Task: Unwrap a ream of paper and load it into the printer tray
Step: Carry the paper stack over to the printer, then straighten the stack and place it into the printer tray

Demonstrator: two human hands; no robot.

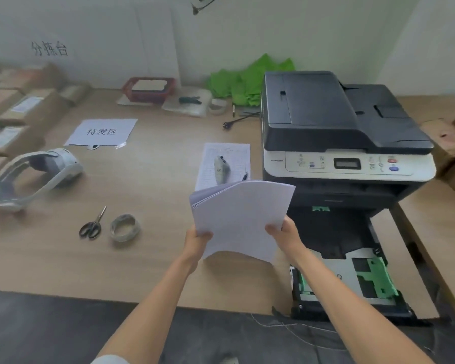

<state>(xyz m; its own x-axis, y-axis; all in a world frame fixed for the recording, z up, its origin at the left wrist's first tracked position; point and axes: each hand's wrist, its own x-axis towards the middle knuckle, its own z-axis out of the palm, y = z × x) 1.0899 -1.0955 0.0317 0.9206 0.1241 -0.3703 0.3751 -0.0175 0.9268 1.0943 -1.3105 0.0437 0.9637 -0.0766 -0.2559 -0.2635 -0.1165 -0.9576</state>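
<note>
Unwrapping looks done: left hand [198,239] and right hand [283,230] each grip the bare paper stack [241,219] above the desk [142,195]. Printer tray [352,271] sits pulled out, empty, so loading's left.

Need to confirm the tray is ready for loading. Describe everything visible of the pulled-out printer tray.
The paper tray is pulled out from the base of the printer, jutting toward the person past the table edge. It looks like black plastic with a pale metal floor plate and green guides. No paper lies in it. Neither hand touches it.
</note>
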